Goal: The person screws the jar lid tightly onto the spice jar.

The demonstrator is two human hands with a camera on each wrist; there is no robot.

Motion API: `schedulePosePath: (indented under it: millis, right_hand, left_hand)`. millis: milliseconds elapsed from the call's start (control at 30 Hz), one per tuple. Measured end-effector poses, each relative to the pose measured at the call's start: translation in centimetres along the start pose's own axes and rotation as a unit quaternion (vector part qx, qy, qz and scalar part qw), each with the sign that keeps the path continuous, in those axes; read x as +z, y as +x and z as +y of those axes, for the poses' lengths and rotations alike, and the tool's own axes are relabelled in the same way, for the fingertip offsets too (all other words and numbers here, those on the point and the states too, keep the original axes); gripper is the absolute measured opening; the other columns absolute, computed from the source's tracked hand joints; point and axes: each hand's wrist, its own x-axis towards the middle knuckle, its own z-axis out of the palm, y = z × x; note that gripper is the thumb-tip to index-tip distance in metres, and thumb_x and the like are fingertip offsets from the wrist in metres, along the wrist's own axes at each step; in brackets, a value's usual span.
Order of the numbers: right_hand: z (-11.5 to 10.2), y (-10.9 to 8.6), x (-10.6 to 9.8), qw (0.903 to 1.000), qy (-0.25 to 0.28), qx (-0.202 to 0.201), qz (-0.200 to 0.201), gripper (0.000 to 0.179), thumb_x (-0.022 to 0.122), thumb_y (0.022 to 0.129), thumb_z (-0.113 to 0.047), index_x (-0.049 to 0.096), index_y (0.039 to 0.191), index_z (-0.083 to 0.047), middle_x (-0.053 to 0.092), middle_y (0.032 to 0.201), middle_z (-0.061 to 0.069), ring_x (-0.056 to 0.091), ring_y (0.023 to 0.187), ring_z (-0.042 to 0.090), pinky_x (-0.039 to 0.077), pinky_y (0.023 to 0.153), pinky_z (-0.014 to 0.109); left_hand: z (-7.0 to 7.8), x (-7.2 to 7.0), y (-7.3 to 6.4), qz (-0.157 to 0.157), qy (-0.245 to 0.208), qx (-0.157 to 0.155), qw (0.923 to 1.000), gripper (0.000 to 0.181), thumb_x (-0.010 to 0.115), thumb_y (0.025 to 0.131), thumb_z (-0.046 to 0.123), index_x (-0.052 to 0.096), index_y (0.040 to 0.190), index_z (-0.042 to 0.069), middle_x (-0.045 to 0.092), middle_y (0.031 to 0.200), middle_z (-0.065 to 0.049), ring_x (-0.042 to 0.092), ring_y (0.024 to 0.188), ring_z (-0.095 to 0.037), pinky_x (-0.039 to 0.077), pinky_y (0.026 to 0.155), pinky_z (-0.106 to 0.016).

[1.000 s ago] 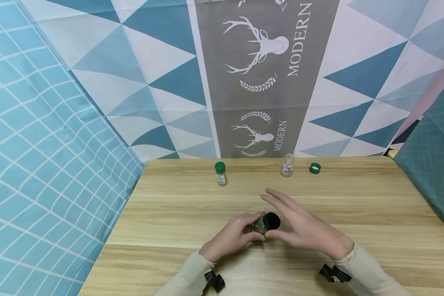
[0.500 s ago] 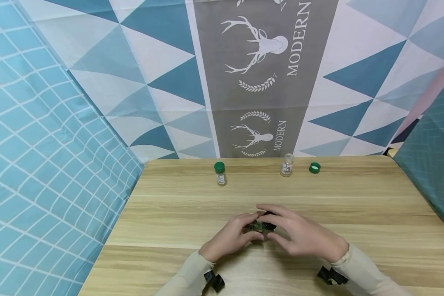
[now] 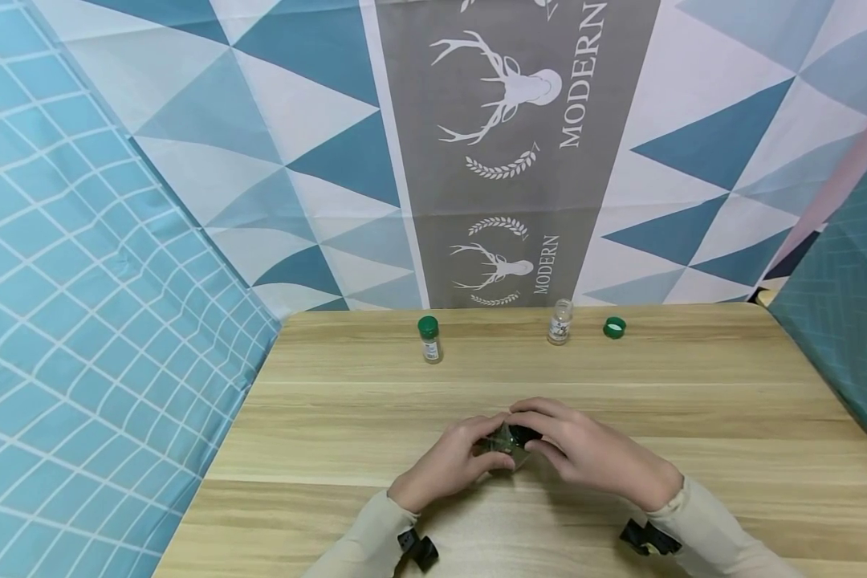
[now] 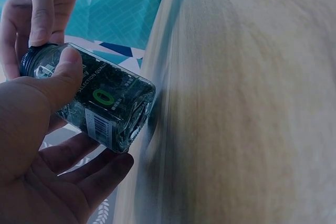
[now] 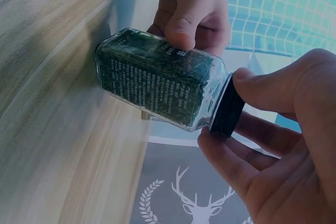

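A square glass jar [image 5: 152,77] of dried green herbs tilts close over the table, its black screw cap [image 5: 229,106] on the neck. My left hand [image 3: 453,461] grips the jar's body, with the thumb across the printed side in the left wrist view. On the cap, my right hand [image 3: 585,451] pinches with thumb and fingertips, as the right wrist view shows. From the head, the fingers partly cover both jar and cap. The barcode label [image 4: 100,127] and the jar's base face the left wrist camera.
Along the table's [image 3: 332,401] far edge stand a small green-capped bottle [image 3: 429,340], an uncapped clear glass bottle [image 3: 559,323] and a loose green cap [image 3: 614,327]. A patterned cloth [image 3: 332,160] hangs behind, and a blue checked cloth [image 3: 101,321] hangs at the left.
My right hand has come in from a spread pose above the jar, closing its fingers and thumb on the black cap. The left hand keeps its grip on the jar.
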Motion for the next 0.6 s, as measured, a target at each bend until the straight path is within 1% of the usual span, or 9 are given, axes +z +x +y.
schedulePosePath:
  millis: [67,200,267,433,533,600]
  right_hand:
    - [-0.03,0.03,-0.04,0.9999,0.0,0.01,-0.004,0.04,0.074,0.094,-0.009,0.066,0.134,-0.009,0.064,0.134,0.006,0.066,0.119,0.02,0.06,0.096,0.032]
    - [-0.07,0.03,-0.08,0.9998,0.004,0.02,-0.008,0.039,0.073,0.095,-0.011,0.066,0.134,-0.01,0.065,0.132,0.006,0.067,0.118,0.02,0.06,0.096,0.034]
    - [-0.07,0.04,-0.08,0.9997,0.004,0.021,-0.007,0.039,0.073,0.096,-0.011,0.066,0.134,-0.01,0.065,0.132,0.006,0.067,0.117,0.02,0.06,0.095,0.034]
    - [0.02,0.07,-0.07,0.9997,0.01,0.023,-0.002,0.039,0.073,0.096,-0.013,0.066,0.134,-0.01,0.066,0.129,0.004,0.068,0.114,0.018,0.061,0.094,0.032]
    - [0.11,0.09,-0.03,0.9995,0.017,0.025,0.0,0.038,0.073,0.096,-0.013,0.066,0.133,-0.009,0.067,0.127,0.004,0.069,0.111,0.017,0.061,0.092,0.031]
    - [0.13,0.12,0.01,0.9992,0.02,0.034,0.0,0.037,0.073,0.097,-0.015,0.067,0.132,-0.009,0.067,0.126,0.003,0.069,0.11,0.015,0.062,0.091,0.03]
  left_hand:
    - [0.0,-0.01,0.0,0.0,0.001,0.0,1.0,0.066,0.068,0.098,0.041,0.047,0.154,0.013,0.059,0.148,-0.003,0.059,0.13,-0.011,0.053,0.105,-0.027]
    - [0.03,-0.01,-0.03,0.001,0.006,0.005,1.0,0.066,0.069,0.098,0.041,0.047,0.154,0.013,0.059,0.148,-0.003,0.059,0.131,-0.012,0.053,0.106,-0.027]
    - [0.03,0.0,-0.04,0.002,0.006,0.007,1.0,0.066,0.069,0.098,0.041,0.048,0.154,0.013,0.06,0.147,-0.003,0.06,0.129,-0.01,0.054,0.104,-0.026]
    - [-0.05,0.0,0.01,0.006,0.005,0.017,0.9998,0.063,0.07,0.098,0.039,0.05,0.153,0.017,0.065,0.139,-0.001,0.063,0.118,-0.005,0.057,0.096,-0.025]
    - [-0.11,0.01,0.04,0.007,0.005,0.02,0.9998,0.062,0.07,0.098,0.039,0.05,0.153,0.019,0.066,0.138,0.0,0.063,0.118,-0.004,0.057,0.096,-0.025]
    - [-0.12,0.02,0.05,0.007,0.006,0.02,0.9998,0.063,0.069,0.098,0.04,0.049,0.153,0.02,0.065,0.14,0.0,0.063,0.12,-0.005,0.057,0.097,-0.026]
